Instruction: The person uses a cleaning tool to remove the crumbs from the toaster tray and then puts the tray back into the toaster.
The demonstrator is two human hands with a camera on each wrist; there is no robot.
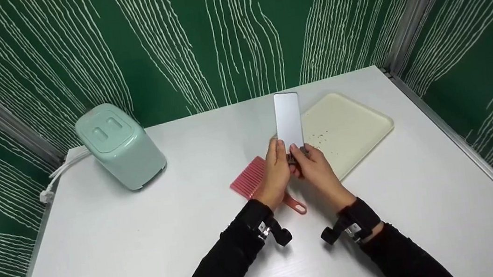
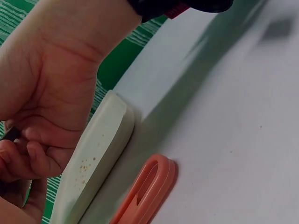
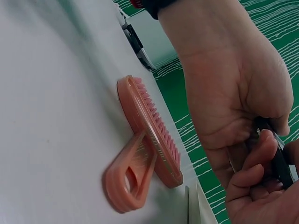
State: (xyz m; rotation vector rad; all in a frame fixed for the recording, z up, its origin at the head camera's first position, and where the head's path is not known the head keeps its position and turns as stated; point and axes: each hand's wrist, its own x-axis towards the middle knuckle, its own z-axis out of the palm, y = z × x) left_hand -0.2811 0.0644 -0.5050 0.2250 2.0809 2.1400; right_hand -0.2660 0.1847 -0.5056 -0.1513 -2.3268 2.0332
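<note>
Both hands hold a flat silvery rectangular plate (image 1: pixel 287 117) that looks like a toaster's crumb tray, raised over the table. Its long bright face points up and away, and a dark end piece (image 3: pixel 280 163) lies among the fingers. The left hand (image 1: pixel 273 173) grips the near left edge, thumb along the top. On the near right corner the right hand (image 1: pixel 317 165) pinches with its thumb, other fingers curled beneath. Below the left hand lies a pink-red brush (image 1: pixel 251 178), partly covered, its looped handle (image 2: pixel 148 186) toward the person.
A cream tray (image 1: pixel 357 120) with scattered brown crumbs (image 1: pixel 320 139) lies at the back right, partly behind the right hand. The mint-green toaster (image 1: pixel 122 144) stands at the back left, its white cord and plug (image 1: pixel 46 196) by the table's left edge. Green patterned walls enclose the white table (image 1: pixel 146 245).
</note>
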